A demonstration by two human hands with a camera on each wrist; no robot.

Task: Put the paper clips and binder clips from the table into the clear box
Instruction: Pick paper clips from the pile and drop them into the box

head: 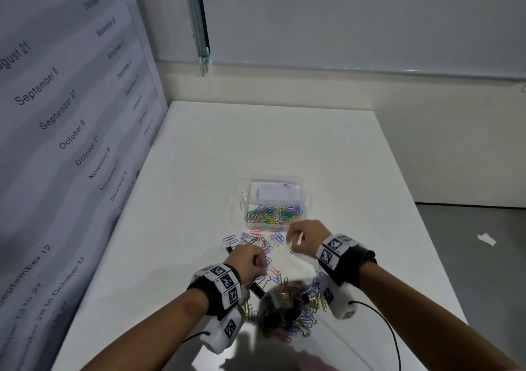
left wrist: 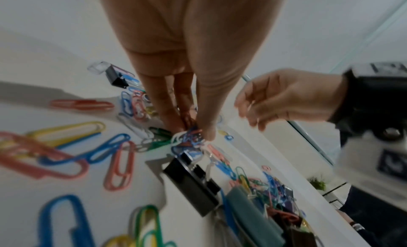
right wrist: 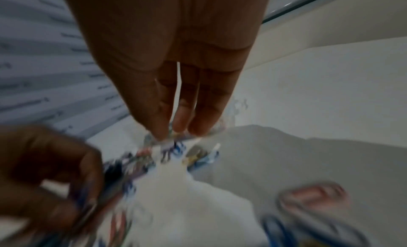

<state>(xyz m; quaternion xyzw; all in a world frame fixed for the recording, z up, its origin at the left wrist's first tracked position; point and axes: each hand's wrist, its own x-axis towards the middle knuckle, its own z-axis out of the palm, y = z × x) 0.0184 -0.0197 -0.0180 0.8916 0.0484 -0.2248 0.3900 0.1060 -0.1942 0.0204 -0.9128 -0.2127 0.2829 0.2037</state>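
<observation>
The left hand (left wrist: 187, 97) pinches a tangled clump of paper clips (left wrist: 189, 139) (light, slippery wire, best pinched in bunches); the right hand (head: 303, 236) hangs loosely curled, empty.

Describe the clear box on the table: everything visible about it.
The clear box looks like thin transparent plastic, rectangular, open-topped, with its lid seemingly folded open behind. It sits upright on the white table, beyond the loose clips. Coloured paper clips cover its near floor; a white label or card shows at the back. No hand touches it.
</observation>
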